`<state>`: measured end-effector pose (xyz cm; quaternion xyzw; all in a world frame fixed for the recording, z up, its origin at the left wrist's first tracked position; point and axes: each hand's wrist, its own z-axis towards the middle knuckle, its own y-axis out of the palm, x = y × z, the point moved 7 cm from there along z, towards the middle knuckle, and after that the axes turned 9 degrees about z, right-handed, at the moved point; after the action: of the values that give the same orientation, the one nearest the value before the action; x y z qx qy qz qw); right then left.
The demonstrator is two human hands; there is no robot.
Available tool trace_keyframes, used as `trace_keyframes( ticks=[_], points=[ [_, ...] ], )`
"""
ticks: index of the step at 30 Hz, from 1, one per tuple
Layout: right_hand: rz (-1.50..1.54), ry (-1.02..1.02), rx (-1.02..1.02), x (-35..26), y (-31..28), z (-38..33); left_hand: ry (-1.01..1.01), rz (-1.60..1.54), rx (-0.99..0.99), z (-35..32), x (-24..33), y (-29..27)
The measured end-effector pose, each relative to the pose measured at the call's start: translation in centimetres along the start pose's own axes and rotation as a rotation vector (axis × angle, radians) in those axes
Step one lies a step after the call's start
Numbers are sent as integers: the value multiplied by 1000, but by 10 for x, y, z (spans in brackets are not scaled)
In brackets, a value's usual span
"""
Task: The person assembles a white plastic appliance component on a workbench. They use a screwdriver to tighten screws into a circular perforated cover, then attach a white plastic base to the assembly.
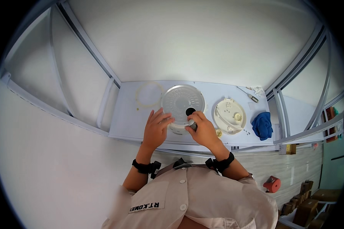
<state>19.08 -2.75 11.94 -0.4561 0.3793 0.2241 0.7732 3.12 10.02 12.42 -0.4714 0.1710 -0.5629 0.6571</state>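
Note:
A round silver metal plate [182, 100] with embossed marks and a dark round hole sits on a white round appliance body, possibly a rice cooker [178, 129], on the bench in front of me. Over the plate's near-left edge lies my left hand [156, 128], fingers spread, holding nothing. My right hand [203, 131] is closed around a short grey cylinder [192, 124] close to the dark hole at the plate's near-right side. To the right rests a cream round cover [229, 114], its inner side up, with a small cream round part [238, 117] in it.
On the white bench [127, 114] lie a thin yellowish ring [137, 96] at left, a screwdriver [253, 98] at back right and a blue cloth [262, 126] at right. A small yellowish round piece [218, 133] is near my right wrist. Metal frame posts flank the bench.

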Motion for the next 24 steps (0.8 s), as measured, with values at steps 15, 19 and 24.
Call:
trace_keyframes(
  ticks=[15, 19, 24],
  points=[
    [397, -135, 448, -12, -100, -42, 271, -431, -6, 47, 107, 0],
    [466, -87, 566, 12, -142, -74, 194, -585, -138, 62, 139, 37],
    [452, -121, 763, 44, -204, -109, 9, -529, -356, 89, 170, 122]
  ],
)
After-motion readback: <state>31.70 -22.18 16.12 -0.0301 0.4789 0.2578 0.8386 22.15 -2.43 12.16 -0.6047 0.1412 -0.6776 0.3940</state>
